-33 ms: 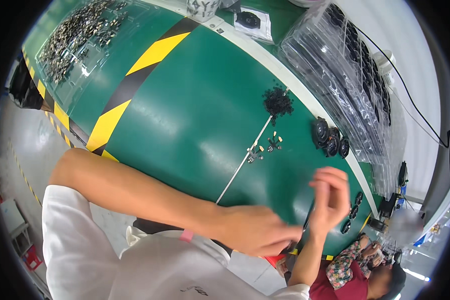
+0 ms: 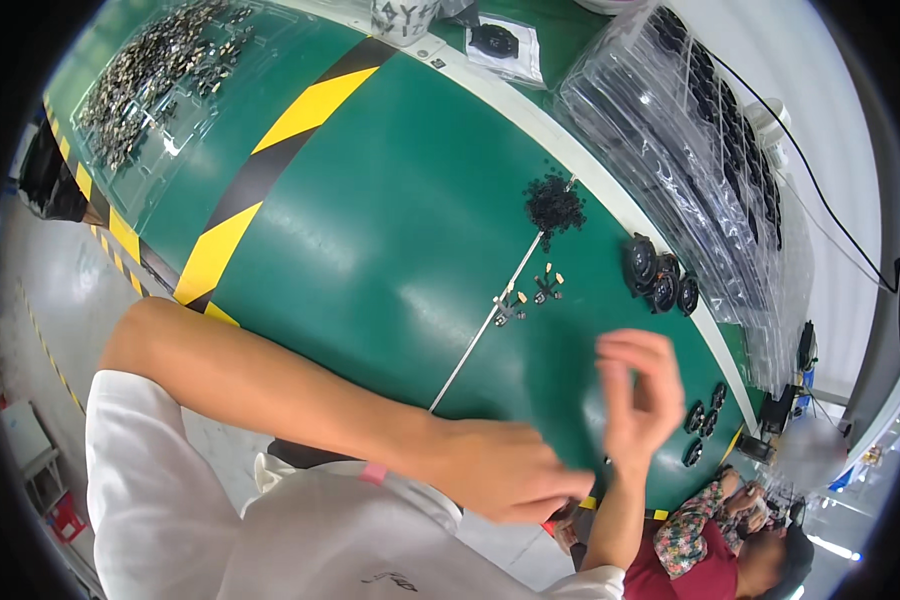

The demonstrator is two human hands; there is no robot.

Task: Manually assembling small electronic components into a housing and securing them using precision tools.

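My left hand (image 2: 510, 470) reaches across from the left with its fingers closed in a pinch. Something dark shows under its fingertips, too hidden to name. Just right of it my right hand (image 2: 642, 400) is raised over the table's near edge, fingers curved and thumb apart, slightly blurred; I see nothing in it. Close to the right hand lie several round black watch-like parts (image 2: 708, 424). Farther up are a group of larger black round parts (image 2: 660, 272), a pile of tiny black pieces (image 2: 555, 203) and two small clusters of grey and tan parts (image 2: 511, 308).
Yellow-and-black tape (image 2: 270, 175) crosses the green table (image 2: 400, 230). Many small metallic pieces (image 2: 160, 80) lie on clear plastic at the far left. Stacked clear trays (image 2: 660, 170) line the back right. A person in a red top (image 2: 705, 560) sits at the lower right.
My right hand has shifted a little to the left, away from the black round parts; one more of these now shows. My left hand has barely moved. A dark sliver between the hands has nearly vanished.
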